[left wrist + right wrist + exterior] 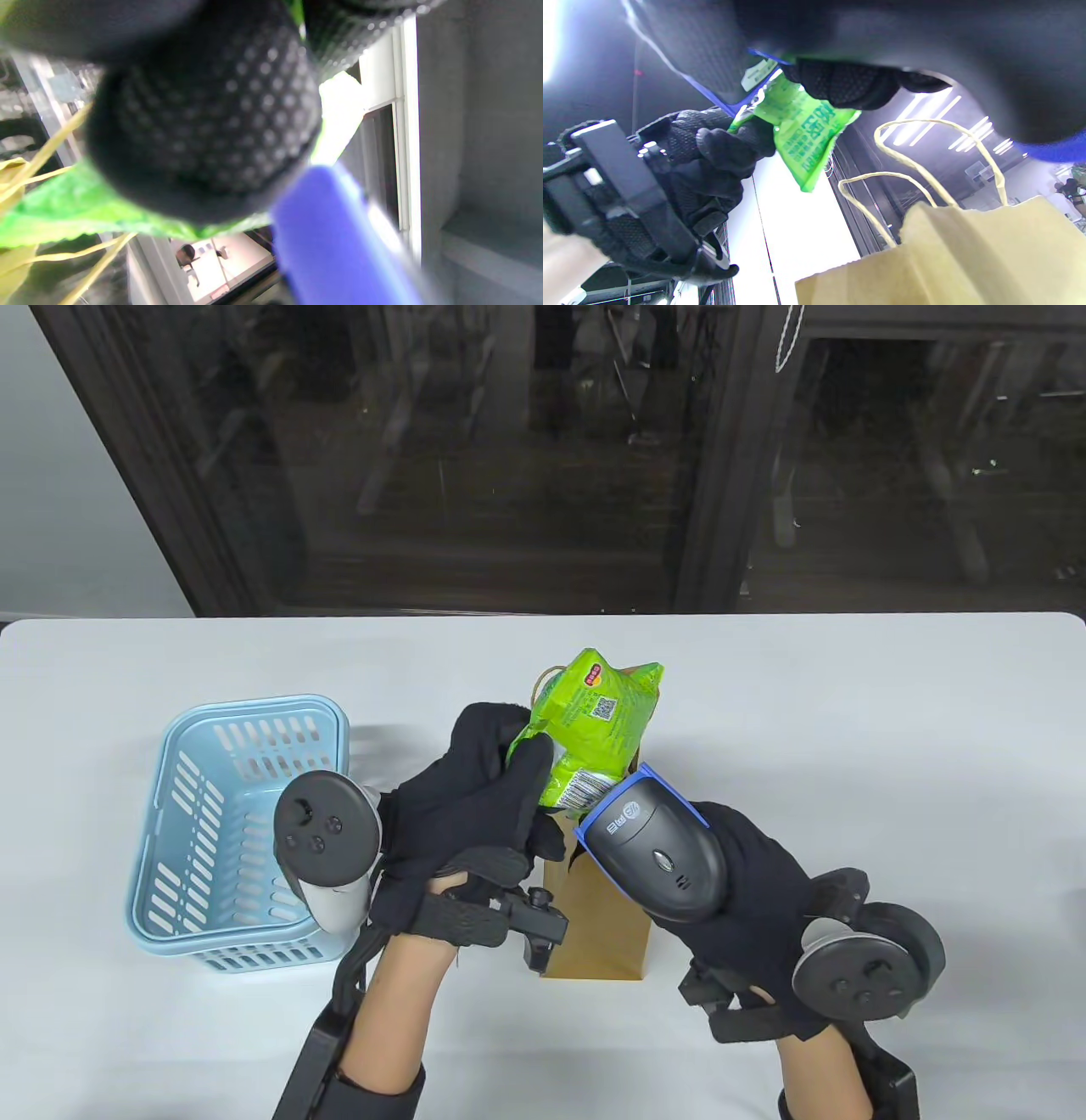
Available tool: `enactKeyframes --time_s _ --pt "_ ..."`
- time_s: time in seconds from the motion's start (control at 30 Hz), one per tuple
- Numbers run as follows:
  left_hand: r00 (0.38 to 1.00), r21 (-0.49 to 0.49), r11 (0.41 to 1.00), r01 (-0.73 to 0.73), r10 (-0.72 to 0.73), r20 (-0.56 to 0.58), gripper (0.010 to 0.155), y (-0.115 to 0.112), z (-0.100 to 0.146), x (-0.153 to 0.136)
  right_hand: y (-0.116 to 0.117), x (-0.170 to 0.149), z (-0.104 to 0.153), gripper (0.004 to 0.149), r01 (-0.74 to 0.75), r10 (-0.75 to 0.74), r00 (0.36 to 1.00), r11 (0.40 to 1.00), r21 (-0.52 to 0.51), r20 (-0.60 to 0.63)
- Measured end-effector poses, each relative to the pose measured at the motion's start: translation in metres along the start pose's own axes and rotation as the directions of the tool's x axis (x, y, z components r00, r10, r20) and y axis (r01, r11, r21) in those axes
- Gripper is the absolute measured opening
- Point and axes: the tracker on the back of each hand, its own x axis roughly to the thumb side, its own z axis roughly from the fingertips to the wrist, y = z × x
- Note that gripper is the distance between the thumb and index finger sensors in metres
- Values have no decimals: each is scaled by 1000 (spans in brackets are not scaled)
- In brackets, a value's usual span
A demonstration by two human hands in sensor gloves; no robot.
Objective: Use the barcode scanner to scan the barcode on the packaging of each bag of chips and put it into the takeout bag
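Note:
My left hand [501, 780] grips a green bag of chips [594, 712] by its lower left edge and holds it up over the brown paper takeout bag [598, 916]. The bag's barcode side faces up. My right hand [747, 899] holds a grey barcode scanner [653, 848] with a blue front rim, its head right at the barcode end of the chips. In the right wrist view the green bag of chips [806, 131] hangs above the takeout bag [950, 254] with its twine handles [925, 156]. The left wrist view is filled by blurred glove fingers [203, 127], green packaging [85, 212] and the scanner's blue rim [335, 237].
A light blue plastic basket [242, 831] stands on the white table [848, 729] to the left of my left hand. Dark glass doors run behind the table's far edge.

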Motion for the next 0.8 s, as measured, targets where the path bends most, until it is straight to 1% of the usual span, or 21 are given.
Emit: enactKeyframes --time_s 0.1,0.13,0.2,0.23,0.3,0.33,0.37,0.4,0.47,0.57,0.63,0.7,0.73,0.8 --pt "1000 -2 1000 16 -16 6 40 -6 1 1 0 2 -3 43 -83 83 997 996 28 -3" --pt "1000 -2 1000 13 -13 3 40 -7 1 1 -1 0 -3 43 -70 70 998 997 32 -4" --pt "1000 32 999 -5 5 7 41 -7 1 1 -4 -9 1 44 -6 5 1000 999 -35 -24" --pt "1000 36 999 -20 20 -3 42 -7 0 1 -8 -17 5 44 0 -4 999 995 -102 -45" --pt "997 19 999 -28 29 -65 43 -8 -2 -2 -14 -34 12 45 -53 39 995 986 -160 -92" --pt "997 45 998 -46 49 -57 44 -10 -3 -4 -16 -46 17 45 -96 75 989 981 -169 -125" --pt "996 55 997 -58 62 -66 44 -11 -4 -5 -16 -52 19 45 -111 87 987 979 -173 -138" --pt "993 52 996 -72 76 -86 44 -14 -6 -7 -15 -67 25 46 -133 102 980 975 -180 -170" --pt "989 62 995 -81 88 -115 45 -19 -8 -11 -12 -87 35 46 -149 112 970 976 -161 -218" --pt "988 59 997 -40 48 -146 45 -27 -10 -17 -5 -113 48 46 -181 140 950 975 -129 -281" --pt "979 47 999 24 -14 -202 44 -32 -10 -20 2 -129 55 46 -185 145 936 978 -99 -321" --pt "970 27 994 102 -93 -225 44 -35 -9 -22 11 -142 63 46 -183 151 923 981 -60 -354" --pt "966 29 992 121 -111 -233 44 -36 -10 -23 15 -147 66 46 -186 158 918 982 -43 -364" --pt "948 -21 985 171 -171 -270 44 -39 -11 -26 23 -158 72 46 -199 187 902 980 8 -389"
